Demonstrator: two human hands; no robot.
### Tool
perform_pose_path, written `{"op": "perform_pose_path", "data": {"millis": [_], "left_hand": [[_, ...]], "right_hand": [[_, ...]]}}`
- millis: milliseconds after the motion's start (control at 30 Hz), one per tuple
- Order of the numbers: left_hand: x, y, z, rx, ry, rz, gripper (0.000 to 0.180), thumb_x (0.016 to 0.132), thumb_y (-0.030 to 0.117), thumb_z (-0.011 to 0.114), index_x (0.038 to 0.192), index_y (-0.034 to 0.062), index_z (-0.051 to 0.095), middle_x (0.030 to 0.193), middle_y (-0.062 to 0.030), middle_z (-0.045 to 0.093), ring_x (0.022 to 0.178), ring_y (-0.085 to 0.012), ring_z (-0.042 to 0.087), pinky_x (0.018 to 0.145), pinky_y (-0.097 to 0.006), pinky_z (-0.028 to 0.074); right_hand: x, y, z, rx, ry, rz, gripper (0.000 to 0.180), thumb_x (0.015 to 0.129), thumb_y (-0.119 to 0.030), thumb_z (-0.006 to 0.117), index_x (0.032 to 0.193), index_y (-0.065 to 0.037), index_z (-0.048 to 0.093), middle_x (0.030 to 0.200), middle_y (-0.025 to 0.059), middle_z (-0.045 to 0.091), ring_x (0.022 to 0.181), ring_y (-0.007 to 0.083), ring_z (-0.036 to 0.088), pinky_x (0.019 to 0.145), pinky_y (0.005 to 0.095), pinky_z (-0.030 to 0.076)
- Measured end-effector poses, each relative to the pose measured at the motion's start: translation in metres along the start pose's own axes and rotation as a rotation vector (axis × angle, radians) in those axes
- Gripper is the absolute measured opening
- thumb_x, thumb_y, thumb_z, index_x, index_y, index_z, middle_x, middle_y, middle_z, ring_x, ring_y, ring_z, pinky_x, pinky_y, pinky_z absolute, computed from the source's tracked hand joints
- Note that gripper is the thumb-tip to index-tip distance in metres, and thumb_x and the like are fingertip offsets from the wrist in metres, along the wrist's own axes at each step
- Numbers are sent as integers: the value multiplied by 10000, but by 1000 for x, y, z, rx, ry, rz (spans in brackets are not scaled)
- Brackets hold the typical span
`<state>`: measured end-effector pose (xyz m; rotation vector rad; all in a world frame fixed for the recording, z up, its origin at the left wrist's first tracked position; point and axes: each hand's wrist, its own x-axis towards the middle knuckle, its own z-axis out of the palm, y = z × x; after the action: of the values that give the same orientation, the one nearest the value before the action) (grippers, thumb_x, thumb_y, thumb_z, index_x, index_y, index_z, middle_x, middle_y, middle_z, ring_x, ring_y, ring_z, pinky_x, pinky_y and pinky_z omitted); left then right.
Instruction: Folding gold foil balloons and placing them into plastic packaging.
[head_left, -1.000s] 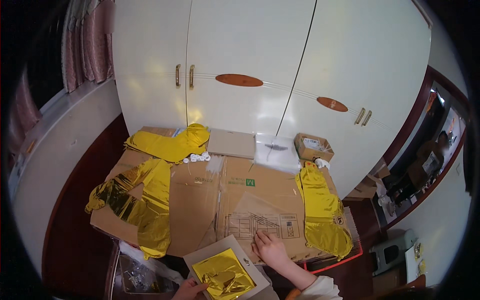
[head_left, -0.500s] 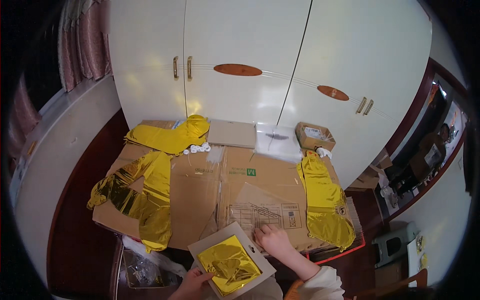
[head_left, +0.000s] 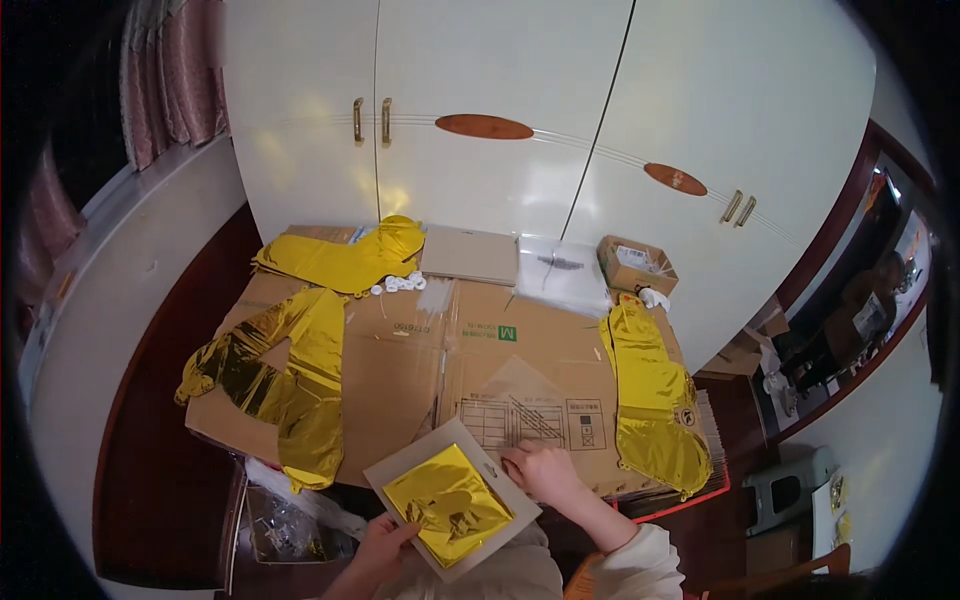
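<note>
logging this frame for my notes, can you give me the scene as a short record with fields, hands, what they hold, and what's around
left hand: grips the lower edge of the flat packet
right hand: rests on the packet's upper right corner
flat packet: pale card with folded gold foil inside, tilted
surface: flattened cardboard over the floor
foil balloons: gold, uninflated, two at left, one at right
behind: small cardboard box, white wardrobe doors

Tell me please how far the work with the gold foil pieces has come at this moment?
Looks done: three gold foil pieces lie flat on the cardboard, at the left, the back and the right. In hand: the left hand holds a grey card packet with folded gold foil inside, and the right hand touches its upper right edge. Left: that foil is not yet out.
</note>
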<state>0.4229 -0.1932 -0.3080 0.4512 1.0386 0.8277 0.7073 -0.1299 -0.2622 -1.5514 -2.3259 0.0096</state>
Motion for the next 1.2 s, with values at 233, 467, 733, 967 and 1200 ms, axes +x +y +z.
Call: {"op": "perform_pose_path", "data": {"millis": [233,467,733,967,1200], "left_hand": [[10,-15,-4,7,-38,91,209,927,18,551,1129,-30,565,1048,-142,672,885,-238,690,758,-388,595],[3,-15,18,111,-47,111,205,948,52,546,1139,-23,550,1086,-129,655,926,-225,680,786,-396,598],[12,-31,28,-5,-73,71,213,954,66,550,1154,-9,543,1111,-125,647,962,-226,674,837,-408,588],[12,-42,31,-37,-62,72,221,956,75,548,1160,-10,542,1110,-122,654,955,-218,676,828,-373,585],[16,-41,31,-97,-100,52,223,952,36,529,1175,23,541,1119,-121,642,980,-229,659,823,-405,581]], "right_hand": [[2,8,7,208,-117,124,141,818,-235,662,890,-117,692,788,82,682,701,283,675,637,416,544],[7,-1,0,225,-152,153,102,818,-193,634,851,-102,665,791,110,670,708,315,668,637,424,542],[-2,-15,8,32,45,4,133,761,-146,655,862,-74,607,794,86,614,707,269,652,597,375,541],[3,-23,6,-90,126,-23,146,758,-164,669,814,-82,563,754,64,574,651,245,635,534,364,522],[13,-24,13,-124,159,-21,146,757,-171,679,776,-79,568,737,56,564,646,231,619,536,338,515]]}}
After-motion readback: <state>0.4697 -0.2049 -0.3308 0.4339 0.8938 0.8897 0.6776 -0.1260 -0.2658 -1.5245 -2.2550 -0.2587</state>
